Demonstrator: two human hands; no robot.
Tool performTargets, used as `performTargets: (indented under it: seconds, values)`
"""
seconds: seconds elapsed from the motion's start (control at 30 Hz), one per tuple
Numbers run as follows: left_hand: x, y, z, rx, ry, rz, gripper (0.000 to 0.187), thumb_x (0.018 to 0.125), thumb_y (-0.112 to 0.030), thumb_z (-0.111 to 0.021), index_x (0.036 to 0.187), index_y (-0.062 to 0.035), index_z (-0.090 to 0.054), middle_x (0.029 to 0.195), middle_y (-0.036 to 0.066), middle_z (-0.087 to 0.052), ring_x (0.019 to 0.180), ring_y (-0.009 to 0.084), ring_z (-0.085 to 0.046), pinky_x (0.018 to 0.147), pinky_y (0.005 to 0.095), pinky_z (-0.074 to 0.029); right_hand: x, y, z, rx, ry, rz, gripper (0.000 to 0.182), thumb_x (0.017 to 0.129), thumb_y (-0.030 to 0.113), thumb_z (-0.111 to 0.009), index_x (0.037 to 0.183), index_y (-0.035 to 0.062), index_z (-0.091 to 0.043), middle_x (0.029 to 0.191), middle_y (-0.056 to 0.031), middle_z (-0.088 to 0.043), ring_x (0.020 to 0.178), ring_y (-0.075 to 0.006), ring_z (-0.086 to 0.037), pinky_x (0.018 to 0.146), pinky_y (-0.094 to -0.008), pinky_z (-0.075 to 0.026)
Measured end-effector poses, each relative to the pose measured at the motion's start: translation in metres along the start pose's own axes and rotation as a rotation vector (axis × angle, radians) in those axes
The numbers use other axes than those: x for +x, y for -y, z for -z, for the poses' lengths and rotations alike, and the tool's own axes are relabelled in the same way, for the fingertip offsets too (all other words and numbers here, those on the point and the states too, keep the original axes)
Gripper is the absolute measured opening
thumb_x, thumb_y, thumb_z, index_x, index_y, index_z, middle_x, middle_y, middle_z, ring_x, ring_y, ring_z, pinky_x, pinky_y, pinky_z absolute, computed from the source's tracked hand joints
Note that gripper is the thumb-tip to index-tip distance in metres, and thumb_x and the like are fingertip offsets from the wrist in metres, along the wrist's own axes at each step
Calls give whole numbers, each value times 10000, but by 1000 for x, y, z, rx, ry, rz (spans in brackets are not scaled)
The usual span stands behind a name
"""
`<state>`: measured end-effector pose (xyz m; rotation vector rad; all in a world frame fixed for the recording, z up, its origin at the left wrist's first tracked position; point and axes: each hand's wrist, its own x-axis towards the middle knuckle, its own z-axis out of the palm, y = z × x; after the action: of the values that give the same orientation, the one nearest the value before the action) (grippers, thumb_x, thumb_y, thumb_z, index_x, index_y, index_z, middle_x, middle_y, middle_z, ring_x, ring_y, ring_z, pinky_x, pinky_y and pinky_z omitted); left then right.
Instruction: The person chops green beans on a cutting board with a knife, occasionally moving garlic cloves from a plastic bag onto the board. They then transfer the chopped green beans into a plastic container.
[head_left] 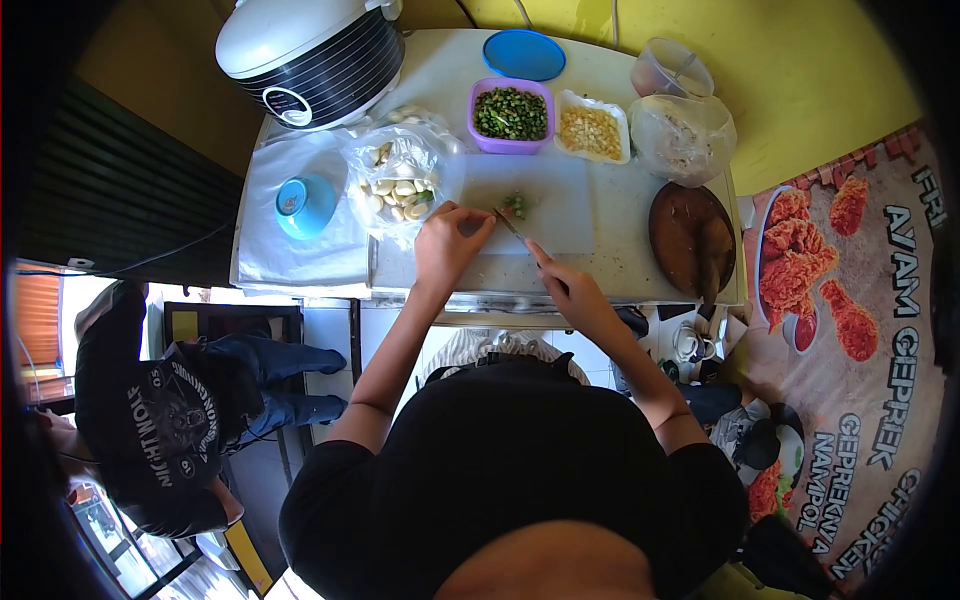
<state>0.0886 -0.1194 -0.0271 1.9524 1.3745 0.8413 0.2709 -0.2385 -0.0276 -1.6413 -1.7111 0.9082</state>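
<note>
My right hand [574, 287] is wrapped round the handle of a small knife [511, 228], its blade pointing up and left over a white cutting board [568, 205]. Beside the blade tip, my left hand [450, 245] is closed in a pinch; whatever its fingertips hold is too small to make out. A little heap of chopped green pieces [515, 204] lies on the board just beyond the knife. Left of the board, a clear plastic bag [405, 160] holds peeled garlic cloves [398, 192]. A purple tub [510, 146] of chopped greens and a white tray [592, 154] of chopped pale bits stand behind.
A rice cooker [320, 65] and an upturned blue bowl [305, 206] stand on the left. On the right are a mortar [682, 245] with a pestle, a plastic bag [685, 140] and a clear container [672, 68]. Another person [170, 410] is at the left.
</note>
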Motion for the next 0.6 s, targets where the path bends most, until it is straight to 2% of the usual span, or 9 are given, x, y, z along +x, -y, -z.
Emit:
performTargets:
  seconds: [0.03, 0.07, 0.13, 0.27, 0.33, 0.5, 0.6]
  values:
    - [0, -1, 1, 3, 5, 6, 159, 777, -263, -722, 843, -120, -747, 824, 51, -655, 706, 226, -646, 641, 337, -505, 3, -1, 2, 43, -4, -3, 514, 946, 114, -494, 1436, 220, -378, 601, -184, -430, 490, -259, -463, 555, -342, -429]
    - [0, -2, 1, 7, 10, 12, 158, 777, -259, -723, 844, -118, -747, 822, 53, -656, 708, 228, -647, 645, 338, -506, 7, -1, 4, 43, -7, -4, 514, 946, 114, -494, 1436, 220, -378, 601, -184, -430, 490, -259, -463, 555, -342, -429]
    - [0, -2, 0, 23, 14, 5, 163, 779, -266, -723, 846, -119, -747, 822, 51, -656, 711, 233, -648, 643, 341, -507, 14, 1, 9, 74, -22, -52, 491, 953, 130, -503, 1426, 209, -399, 605, -148, -346, 508, -170, -365, 557, -297, -406]
    - [3, -9, -4, 62, -10, -53, 170, 819, -268, -691, 880, -118, -745, 845, 49, -655, 712, 258, -648, 640, 353, -508, 14, -8, 13, 152, -108, 17, 488, 958, 131, -506, 1428, 200, -396, 630, -116, -298, 559, -120, -329, 567, -257, -387]
    - [5, -12, -10, 80, 9, -68, 170, 841, -258, -669, 908, -120, -741, 860, 51, -654, 709, 266, -646, 638, 358, -508, 10, 0, 21, 183, -86, -76, 475, 971, 131, -503, 1433, 149, -394, 686, 30, -367, 622, -72, -345, 582, -206, -355]
    - [3, -20, -12, 51, 26, -92, 186, 887, -228, -612, 1000, -131, -724, 895, 60, -649, 708, 287, -644, 630, 374, -503, 7, -8, 22, 218, -106, -81, 481, 973, 139, -504, 1439, 169, -391, 662, 27, -372, 600, -73, -363, 576, -209, -366]
    - [3, -18, 0, 23, -34, -123, 198, 878, -227, -628, 1037, -145, -716, 872, 46, -650, 628, 243, -613, 581, 346, -481, 6, -11, 22, 224, -113, -88, 477, 976, 148, -502, 1439, 178, -392, 654, 30, -368, 589, -71, -368, 563, -211, -366]
